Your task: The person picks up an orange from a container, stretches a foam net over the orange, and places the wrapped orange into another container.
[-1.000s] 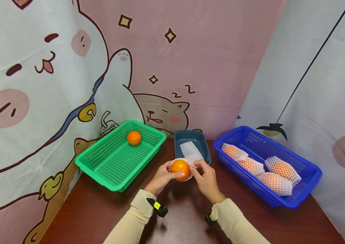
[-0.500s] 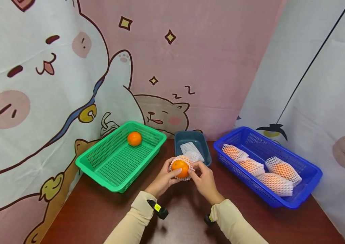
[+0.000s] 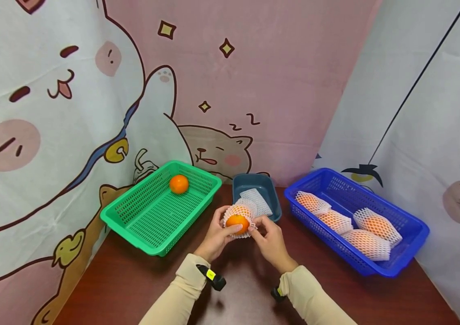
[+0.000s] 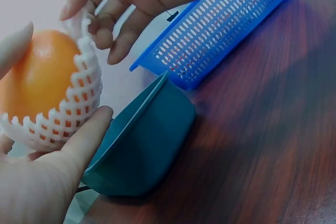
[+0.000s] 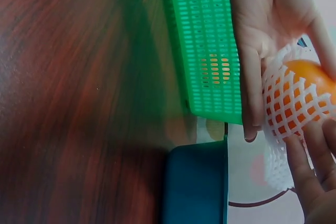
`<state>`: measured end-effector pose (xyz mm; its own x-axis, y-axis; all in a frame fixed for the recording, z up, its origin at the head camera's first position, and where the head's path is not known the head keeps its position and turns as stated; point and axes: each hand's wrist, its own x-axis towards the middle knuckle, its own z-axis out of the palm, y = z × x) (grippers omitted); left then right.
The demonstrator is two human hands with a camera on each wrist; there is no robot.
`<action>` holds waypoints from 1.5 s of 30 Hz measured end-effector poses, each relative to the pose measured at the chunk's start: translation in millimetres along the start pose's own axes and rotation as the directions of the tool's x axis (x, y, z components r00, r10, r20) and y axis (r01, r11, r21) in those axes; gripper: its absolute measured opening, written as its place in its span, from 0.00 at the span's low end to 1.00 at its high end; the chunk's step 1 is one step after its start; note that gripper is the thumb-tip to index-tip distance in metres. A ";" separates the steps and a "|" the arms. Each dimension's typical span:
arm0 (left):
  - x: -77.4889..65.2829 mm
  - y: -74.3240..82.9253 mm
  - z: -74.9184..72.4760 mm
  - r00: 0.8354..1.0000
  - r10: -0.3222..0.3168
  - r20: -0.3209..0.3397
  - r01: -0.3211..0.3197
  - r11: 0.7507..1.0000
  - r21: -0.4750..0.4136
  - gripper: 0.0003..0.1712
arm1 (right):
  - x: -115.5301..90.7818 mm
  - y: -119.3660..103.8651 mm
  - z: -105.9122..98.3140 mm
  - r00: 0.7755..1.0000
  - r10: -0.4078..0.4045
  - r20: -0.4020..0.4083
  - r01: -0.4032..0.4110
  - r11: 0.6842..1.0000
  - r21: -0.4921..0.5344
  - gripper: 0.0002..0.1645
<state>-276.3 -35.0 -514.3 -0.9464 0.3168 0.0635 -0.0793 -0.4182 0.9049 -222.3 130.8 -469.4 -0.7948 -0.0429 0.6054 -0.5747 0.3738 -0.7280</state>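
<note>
An orange sits partly inside a white foam net sleeve, its bare side facing the person. My left hand holds the fruit and sleeve from the left, thumb across the bare peel. On the other side, my right hand pinches the sleeve's edge between thumb and fingers. In the right wrist view, the net covers much of the orange. Just beyond the hands stands a small dark teal bin with flat white foam nets in it.
At the left, a green basket contains one bare orange. A blue basket at the right holds several net-wrapped oranges. All stand on a dark wooden table, with a printed cloth behind.
The foam sleeve has come further over the orange, leaving less peel bare. Both hands keep nearly the same place, while the fruit has tilted and shifted slightly toward the left hand.
</note>
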 end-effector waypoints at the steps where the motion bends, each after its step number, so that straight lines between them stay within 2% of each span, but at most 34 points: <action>1: 0.8 -0.4 -0.2 1.000 0.013 -0.014 -0.013 1.000 0.001 0.42 | -0.6 0.3 1.0 1.000 -0.028 0.009 0.028 1.000 0.007 0.07; 4: 2.8 -0.6 -1.4 0.997 0.049 -0.055 -0.046 0.998 0.046 0.45 | -2.2 0.9 3.0 0.993 -0.112 0.042 0.112 0.994 0.007 0.08; 7: 3.9 0.5 -2.5 0.994 0.081 -0.070 -0.074 0.991 0.108 0.48 | -4.2 2.9 3.7 0.984 -0.160 0.083 0.158 0.987 0.025 0.10; 11: 3.8 2.2 -3.0 0.991 0.114 -0.073 -0.099 0.979 0.178 0.47 | -6.4 4.2 4.2 0.978 -0.169 0.119 0.165 0.985 0.042 0.10; 17: 3.3 2.0 -2.2 0.987 0.129 -0.093 -0.102 0.963 0.251 0.47 | -8.7 3.0 6.8 0.979 -0.153 0.138 0.150 0.988 0.031 0.12; 21: 3.2 -0.2 -4.0 0.985 0.151 -0.084 -0.119 0.944 0.307 0.47 | -9.6 4.9 6.7 0.971 -0.146 0.187 0.141 0.989 0.044 0.11; 23: 2.9 -0.5 -5.2 0.986 0.145 -0.077 -0.115 0.945 0.307 0.47 | -9.2 11.7 6.0 0.970 -0.162 0.181 0.154 0.987 0.055 0.11; 25: 2.5 -0.4 -6.6 0.989 0.133 -0.068 -0.107 0.948 0.298 0.47 | -7.3 21.0 3.8 0.973 -0.187 0.138 0.182 0.982 0.050 0.12; 27: 1.9 0.6 -7.7 0.992 0.115 -0.050 -0.097 0.956 0.278 0.47 | -3.7 30.6 -0.2 0.969 -0.233 0.085 0.235 0.972 -0.008 0.14; 29: 1.0 2.0 -8.6 0.994 0.105 -0.024 -0.094 0.955 0.282 0.46 | 1.4 38.0 -6.0 0.955 -0.286 0.080 0.293 0.950 -0.103 0.19; 31: 0.6 3.1 -9.6 0.996 0.094 0.006 -0.092 0.952 0.291 0.45 | 7.5 42.2 -11.6 0.930 -0.332 0.160 0.362 0.903 -0.231 0.28; 33: 0.4 3.9 -10.0 0.996 0.080 0.036 -0.087 0.945 0.315 0.46 | 13.2 44.6 -15.9 0.888 -0.355 0.292 0.442 0.836 -0.325 0.40; 35: 0.1 4.4 -9.5 0.996 0.056 0.072 -0.077 0.939 0.334 0.47 | 17.1 46.9 -17.9 0.839 -0.345 0.422 0.507 0.778 -0.372 0.50; 37: -0.5 5.2 -7.8 0.994 0.027 0.110 -0.064 0.935 0.348 0.48 | 18.9 49.1 -17.8 0.798 -0.322 0.510 0.548 0.740 -0.390 0.57; 39: -1.9 6.7 -4.9 0.990 -0.007 0.140 -0.044 0.933 0.357 0.50 | 18.4 51.3 -16.8 0.775 -0.306 0.553 0.564 0.730 -0.386 0.60; 41: -3.5 8.9 -1.5 0.987 -0.039 0.156 -0.020 0.932 0.362 0.51 | 16.5 52.9 -15.4 0.766 -0.297 0.570 0.565 0.734 -0.376 0.59; 45: -4.9 11.9 1.4 0.984 -0.070 0.161 0.005 0.927 0.374 0.53 | 12.3 54.4 -13.1 0.780 -0.297 0.551 0.546 0.753 -0.367 0.53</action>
<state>-272.2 -40.3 -503.2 -0.8755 0.4786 0.0668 0.0388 -0.0680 0.9969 -260.8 162.8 -497.4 -0.5568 -0.6551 0.5107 -0.7950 0.5984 -0.0991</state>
